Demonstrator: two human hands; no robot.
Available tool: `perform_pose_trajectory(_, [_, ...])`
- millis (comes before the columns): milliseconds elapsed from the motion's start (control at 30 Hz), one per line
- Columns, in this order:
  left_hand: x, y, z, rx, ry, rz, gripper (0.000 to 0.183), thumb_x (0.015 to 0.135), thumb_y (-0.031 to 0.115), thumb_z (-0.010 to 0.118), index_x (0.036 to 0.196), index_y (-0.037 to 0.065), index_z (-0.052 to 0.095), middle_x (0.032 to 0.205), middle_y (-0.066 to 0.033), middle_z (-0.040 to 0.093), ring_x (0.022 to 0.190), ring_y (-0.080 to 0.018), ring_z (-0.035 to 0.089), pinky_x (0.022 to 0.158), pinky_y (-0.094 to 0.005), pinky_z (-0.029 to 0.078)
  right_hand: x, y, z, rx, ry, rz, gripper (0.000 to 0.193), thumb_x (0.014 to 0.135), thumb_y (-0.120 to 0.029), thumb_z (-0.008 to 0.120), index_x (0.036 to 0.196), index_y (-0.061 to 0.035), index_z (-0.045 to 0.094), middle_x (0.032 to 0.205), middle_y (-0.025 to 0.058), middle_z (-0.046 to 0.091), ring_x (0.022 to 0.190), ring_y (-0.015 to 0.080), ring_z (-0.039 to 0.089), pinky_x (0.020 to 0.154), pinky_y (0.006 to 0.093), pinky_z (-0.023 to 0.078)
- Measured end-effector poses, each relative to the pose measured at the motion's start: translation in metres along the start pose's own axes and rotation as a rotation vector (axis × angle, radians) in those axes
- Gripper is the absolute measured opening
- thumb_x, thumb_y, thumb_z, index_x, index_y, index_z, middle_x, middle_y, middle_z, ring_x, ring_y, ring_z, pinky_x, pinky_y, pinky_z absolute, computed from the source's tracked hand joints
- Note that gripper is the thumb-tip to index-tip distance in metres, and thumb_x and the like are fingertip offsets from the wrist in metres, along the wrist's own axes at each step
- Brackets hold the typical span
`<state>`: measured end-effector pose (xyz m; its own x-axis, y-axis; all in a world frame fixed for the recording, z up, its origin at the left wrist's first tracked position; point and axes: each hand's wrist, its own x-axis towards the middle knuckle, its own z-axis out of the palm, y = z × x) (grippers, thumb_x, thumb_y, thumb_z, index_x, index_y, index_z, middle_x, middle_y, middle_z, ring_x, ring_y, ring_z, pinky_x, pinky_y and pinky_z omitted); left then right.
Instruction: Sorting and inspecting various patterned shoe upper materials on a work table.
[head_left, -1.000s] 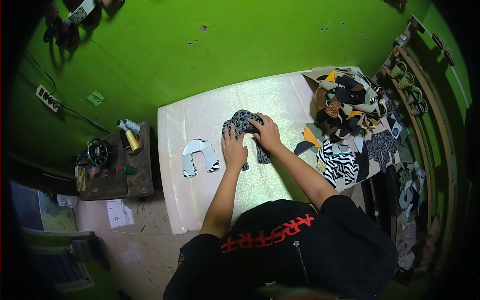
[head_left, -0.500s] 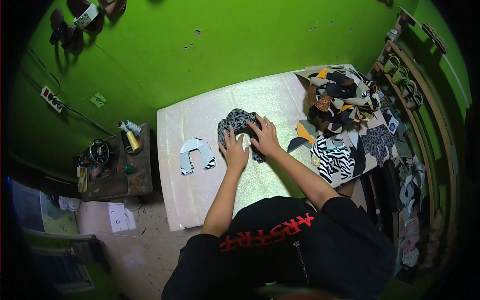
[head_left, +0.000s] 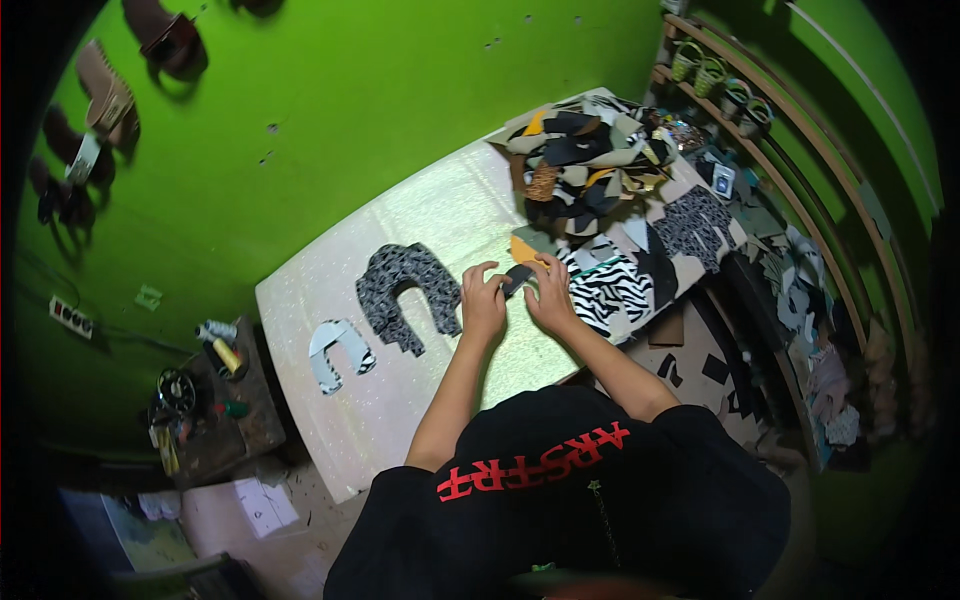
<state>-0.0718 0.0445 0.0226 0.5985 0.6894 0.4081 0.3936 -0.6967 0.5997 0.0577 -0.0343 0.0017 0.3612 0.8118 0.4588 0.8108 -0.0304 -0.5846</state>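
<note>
A small dark grey cut piece (head_left: 517, 281) lies between my hands at the middle of the shiny whitish table (head_left: 420, 205). My left hand (head_left: 484, 303) has its fingers curled and its thumb at the piece's left edge. On the opposite edge, my right hand (head_left: 551, 298) has bent fingers and its thumb against the piece. An orange scrap (head_left: 525, 250) sits just beyond. To the left rests a black-and-grey patterned horseshoe-shaped piece (head_left: 385, 290), untouched. Farther left is a smaller white horseshoe-shaped piece (head_left: 326, 358) with zebra-print edges.
A heap of mixed scraps (head_left: 580, 165) covers the table's far right. Zebra-print material (head_left: 612, 297) and patterned dark material (head_left: 692, 228) lie right of my hands. A wooden rack (head_left: 770, 155) curves along the right side. Thread spools (head_left: 222, 350) stand on a low bench at left.
Both hands have left the patterned horseshoe-shaped piece and moved right to the dark grey piece. The whole view has turned toward the right, with more of the rack and floor scraps showing.
</note>
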Motion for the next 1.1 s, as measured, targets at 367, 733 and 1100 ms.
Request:
perform_pose_trajectory(367, [0.048, 0.080, 0.102, -0.311, -0.176, 0.255, 0.010, 0.074, 0.011, 0.058, 0.076, 0.002, 0.059, 0.081, -0.0100, 0.058, 0.080, -0.0274, 0.053, 0.073, -0.0344, 0.042, -0.011, 0.132, -0.095, -0.224, 0.230, 0.355, 0.046, 0.068, -0.012, 0.060, 0.111, -0.0079, 0.045, 0.110, 0.0117, 0.041, 0.104, 0.0318, 0.037, 0.089, 0.0444, 0.026])
perform_pose_trajectory(733, [0.089, 0.131, 0.190, -0.611, -0.484, -0.122, 0.024, 0.081, 0.006, 0.053, 0.104, -0.001, 0.054, 0.097, -0.0143, 0.060, 0.089, -0.0201, 0.060, 0.075, -0.0275, 0.047, 0.016, 0.198, -0.133, -0.434, -0.012, 0.732, 0.028, 0.067, -0.031, 0.069, 0.086, -0.0121, 0.060, 0.102, 0.0095, 0.046, 0.102, 0.0282, 0.038, 0.084, 0.0421, 0.030])
perform_pose_trajectory(1100, [0.111, 0.129, 0.227, -0.460, -0.501, -0.138, 0.053, 0.083, 0.022, 0.055, 0.127, -0.002, 0.035, 0.117, -0.0235, 0.050, 0.105, -0.0284, 0.053, 0.086, -0.0316, 0.042, 0.021, 0.208, -0.138, -0.189, 0.105, 0.653, 0.013, 0.070, -0.022, 0.065, 0.077, -0.0137, 0.057, 0.089, 0.0047, 0.053, 0.095, 0.0257, 0.044, 0.079, 0.0407, 0.028])
